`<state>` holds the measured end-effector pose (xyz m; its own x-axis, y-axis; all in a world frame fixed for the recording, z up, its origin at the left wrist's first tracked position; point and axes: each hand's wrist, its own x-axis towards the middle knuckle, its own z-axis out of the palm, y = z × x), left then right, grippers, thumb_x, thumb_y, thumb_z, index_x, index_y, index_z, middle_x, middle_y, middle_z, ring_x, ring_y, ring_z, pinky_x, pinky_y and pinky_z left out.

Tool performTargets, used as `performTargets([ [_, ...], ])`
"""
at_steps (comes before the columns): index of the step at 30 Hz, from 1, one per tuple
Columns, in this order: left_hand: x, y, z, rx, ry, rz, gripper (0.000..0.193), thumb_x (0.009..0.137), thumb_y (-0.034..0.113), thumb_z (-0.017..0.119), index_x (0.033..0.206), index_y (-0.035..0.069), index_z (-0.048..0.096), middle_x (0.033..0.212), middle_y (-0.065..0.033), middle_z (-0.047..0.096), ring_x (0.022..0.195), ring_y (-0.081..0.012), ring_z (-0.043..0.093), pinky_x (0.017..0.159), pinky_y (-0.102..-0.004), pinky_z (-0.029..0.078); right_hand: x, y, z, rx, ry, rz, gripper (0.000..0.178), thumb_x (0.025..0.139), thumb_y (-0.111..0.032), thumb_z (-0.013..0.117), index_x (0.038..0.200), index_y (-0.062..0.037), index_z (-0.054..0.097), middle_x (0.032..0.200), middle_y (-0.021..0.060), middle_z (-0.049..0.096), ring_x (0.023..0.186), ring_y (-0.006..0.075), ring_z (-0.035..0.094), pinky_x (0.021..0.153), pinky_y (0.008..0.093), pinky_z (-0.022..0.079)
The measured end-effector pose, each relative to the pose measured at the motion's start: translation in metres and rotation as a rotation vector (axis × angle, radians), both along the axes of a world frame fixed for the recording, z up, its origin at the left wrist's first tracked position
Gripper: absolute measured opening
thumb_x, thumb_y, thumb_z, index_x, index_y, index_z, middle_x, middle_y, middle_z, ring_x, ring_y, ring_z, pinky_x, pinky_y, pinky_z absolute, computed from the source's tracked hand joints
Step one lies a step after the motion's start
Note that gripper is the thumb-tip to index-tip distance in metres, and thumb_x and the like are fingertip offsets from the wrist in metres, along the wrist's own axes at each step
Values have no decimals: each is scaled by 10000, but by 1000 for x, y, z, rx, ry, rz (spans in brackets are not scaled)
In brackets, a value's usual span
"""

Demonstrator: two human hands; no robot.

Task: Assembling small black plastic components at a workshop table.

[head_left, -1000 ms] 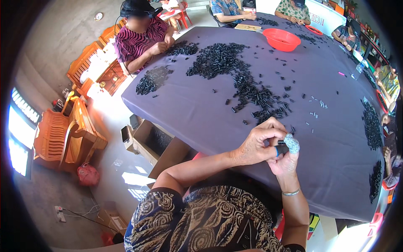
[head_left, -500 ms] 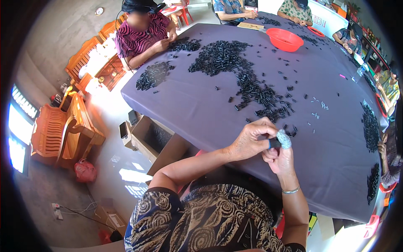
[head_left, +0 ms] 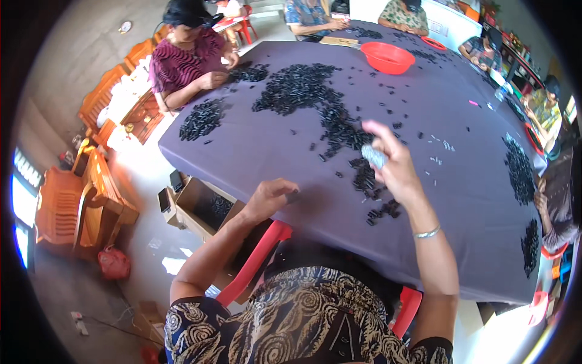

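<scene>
My left hand (head_left: 271, 199) is low over the table's near left edge, fingers curled together. Something dark shows at its fingertips, too blurred to name. My right hand (head_left: 394, 165) reaches over the loose black parts, index finger stretched out and thumb apart, with nothing seen between them. A grey-white finger cover (head_left: 374, 156) is on its thumb. Under and beside that hand lies a trail of small black tube-like parts (head_left: 362, 176), and a few more (head_left: 383, 212) lie nearer me. The trail joins a large heap (head_left: 297, 88) farther off.
A purple-grey cloth covers the table (head_left: 242, 145). A red basin (head_left: 388, 57) stands at the far side. An open cardboard box (head_left: 209, 203) holding black parts is below the left edge. A co-worker (head_left: 188, 60) sits at the left; several others sit round the far and right sides.
My hands were together on a small black part; now they are apart. The left has moved left and down toward the table edge, the right forward over the parts. The view has shifted slightly.
</scene>
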<state>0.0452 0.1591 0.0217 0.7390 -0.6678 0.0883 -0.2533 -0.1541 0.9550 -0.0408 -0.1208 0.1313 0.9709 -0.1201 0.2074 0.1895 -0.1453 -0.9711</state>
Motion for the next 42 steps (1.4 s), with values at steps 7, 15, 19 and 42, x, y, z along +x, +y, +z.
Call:
performTargets([
  [7, 4, -12, -16, -66, 82, 222, 196, 796, 17, 535, 970, 17, 625, 843, -38, 608, 701, -96, 575, 640, -240, 472, 90, 50, 135, -329, -287, 238, 451, 873, 5, 352, 1294, -136, 428, 676, 7, 461, 550, 46, 420, 432, 182, 326],
  [15, 2, -11, -17, -243, 175, 296, 189, 825, 14, 517, 987, 33, 614, 789, -23, 578, 600, -75, 542, 531, -216, 465, 137, 94, 210, -191, -72, 285, 384, 858, -70, 355, 1221, -131, 465, 656, -15, 429, 472, 67, 345, 379, 233, 328],
  [19, 1, -16, -20, -244, 155, 292, 191, 822, 5, 520, 987, 34, 613, 814, -32, 574, 605, -78, 544, 536, -219, 471, 135, 96, 207, -172, -29, 277, 349, 882, -98, 374, 1220, -127, 460, 647, -19, 419, 472, 61, 342, 384, 227, 316],
  [42, 27, 0, -52, -316, 90, 240, 236, 838, -25, 499, 1044, 28, 602, 899, -26, 570, 616, -67, 515, 491, -188, 421, -92, -305, 155, -151, -199, -1228, 378, 800, -41, 470, 1175, -2, 452, 700, 57, 517, 490, 111, 447, 377, 228, 352],
])
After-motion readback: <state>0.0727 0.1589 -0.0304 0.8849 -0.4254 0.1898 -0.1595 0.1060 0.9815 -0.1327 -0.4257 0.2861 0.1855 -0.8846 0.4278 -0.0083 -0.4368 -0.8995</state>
